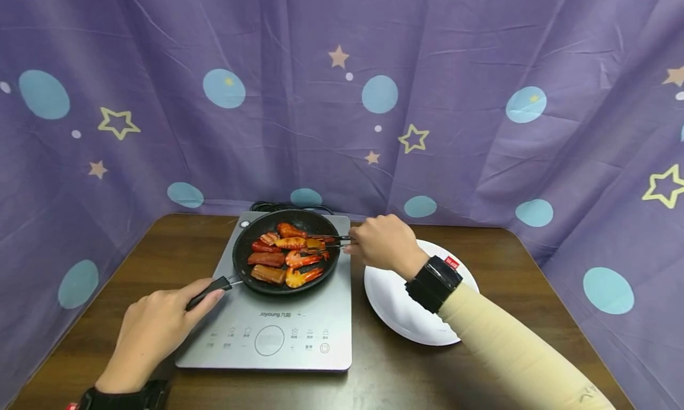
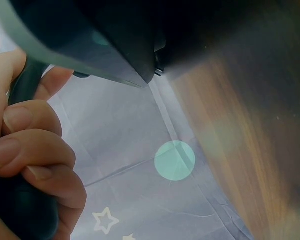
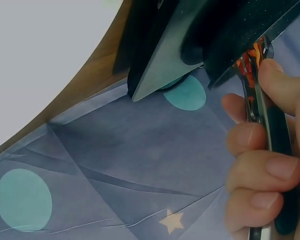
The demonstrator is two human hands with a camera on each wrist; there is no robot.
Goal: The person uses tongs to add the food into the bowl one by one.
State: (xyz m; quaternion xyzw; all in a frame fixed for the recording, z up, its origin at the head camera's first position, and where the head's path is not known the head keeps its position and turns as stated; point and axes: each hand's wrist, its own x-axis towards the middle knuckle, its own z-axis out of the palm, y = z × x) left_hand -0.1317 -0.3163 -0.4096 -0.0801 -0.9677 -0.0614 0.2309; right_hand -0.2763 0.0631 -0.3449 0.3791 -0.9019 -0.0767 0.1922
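A black frying pan (image 1: 311, 221) stands on a silver induction cooktop (image 1: 224, 353), holding shrimp (image 1: 304, 276), brown meat pieces (image 1: 269, 274) and other glazed food. My left hand (image 1: 157, 318) grips its black handle (image 1: 202, 297), the fingers wrapped round it in the left wrist view. In my right hand (image 1: 387, 244) are metal tongs (image 3: 260, 107) with dark grips, reaching into the pan from the right. Their tips are among the food at the pan's right side. Whether they pinch a piece cannot be told.
A white plate (image 1: 392, 306) lies on the wooden table (image 1: 507, 279) to the right of the cooktop, partly under my right forearm. A black cable (image 1: 267, 206) runs behind the cooktop. Purple patterned curtain (image 1: 454, 161) stands round the back and sides.
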